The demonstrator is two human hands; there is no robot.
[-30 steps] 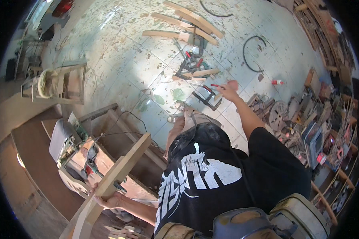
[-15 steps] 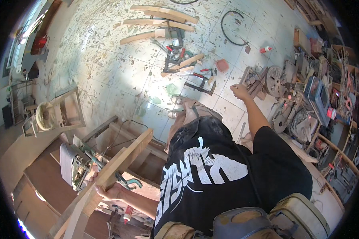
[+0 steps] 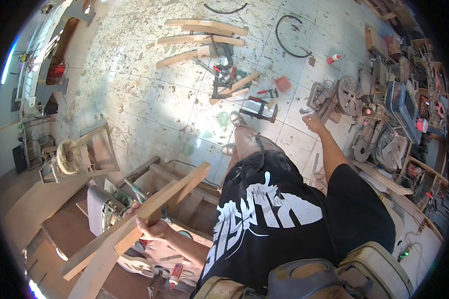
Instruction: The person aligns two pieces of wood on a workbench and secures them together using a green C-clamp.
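Note:
At the lower left, my left hand (image 3: 153, 230) is closed around a long wooden plank (image 3: 100, 247). Its fingertips show on the plank's far side, the thumb on the near side. A second wooden piece (image 3: 127, 241) lies against the plank in the same grip; where the two meet is partly hidden by the hand. My right hand (image 3: 314, 124) hangs out to the right above the tiled floor, fingers curled in, and nothing shows in it. Closest to it on the floor is a wood and metal contraption (image 3: 324, 105).
Several curved wooden pieces (image 3: 202, 39) and bar clamps (image 3: 259, 108) lie on the floor ahead. A black hose (image 3: 279, 40) curls beyond. Cluttered machines and a spoked wheel (image 3: 349, 92) line the right. A belt sander (image 3: 102, 208) and red-white bottle (image 3: 175, 275) are near the planks.
The planks have turned and shifted right with my left hand, and the second piece now shows more. My right hand remains out to the side. The whole view has shifted slightly.

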